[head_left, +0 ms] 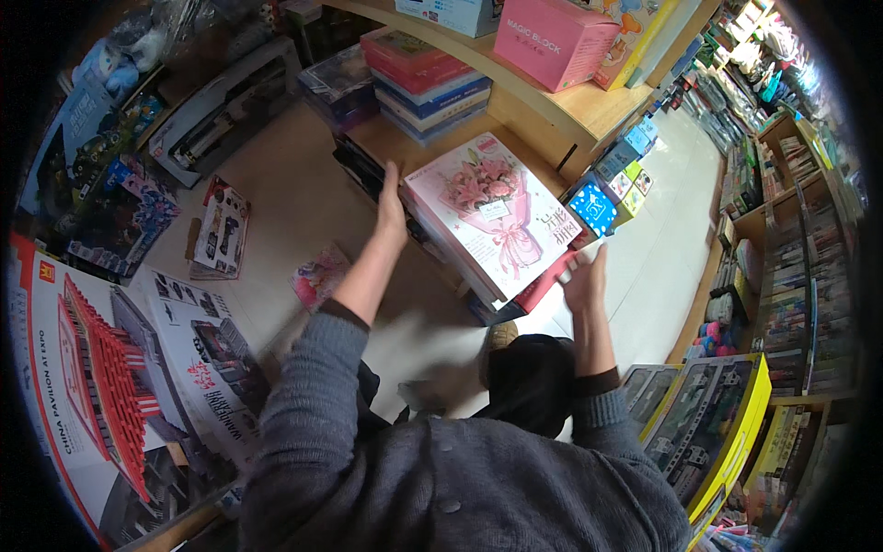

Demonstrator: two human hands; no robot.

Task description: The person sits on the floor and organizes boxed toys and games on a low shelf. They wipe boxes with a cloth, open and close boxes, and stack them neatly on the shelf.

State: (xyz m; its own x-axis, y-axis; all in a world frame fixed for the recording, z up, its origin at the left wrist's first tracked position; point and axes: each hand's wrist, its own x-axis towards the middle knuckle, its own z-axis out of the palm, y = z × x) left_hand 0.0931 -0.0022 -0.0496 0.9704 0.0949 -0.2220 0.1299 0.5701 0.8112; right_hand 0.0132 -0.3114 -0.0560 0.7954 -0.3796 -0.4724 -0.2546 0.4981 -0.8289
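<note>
A white box with a pink flower bouquet on its lid (492, 216) lies between my two hands, over the low wooden shelf. My left hand (393, 210) is upright along the box's left side, fingers stretched out; whether it touches the box I cannot tell. At the box's lower right corner is my right hand (585, 281), its fingers apart and slightly bent, close to the edge. Under that corner a red box (544, 283) shows in part. The underside of the bouquet box is hidden.
Stacked flat boxes (428, 87) stand behind on the low shelf. Above it, an upper shelf (589, 109) carries a pink box (555, 41). Large boxed sets (120, 386) lean at left, a yellow-edged box (713, 432) at right. A pink packet (319, 274) lies on the floor.
</note>
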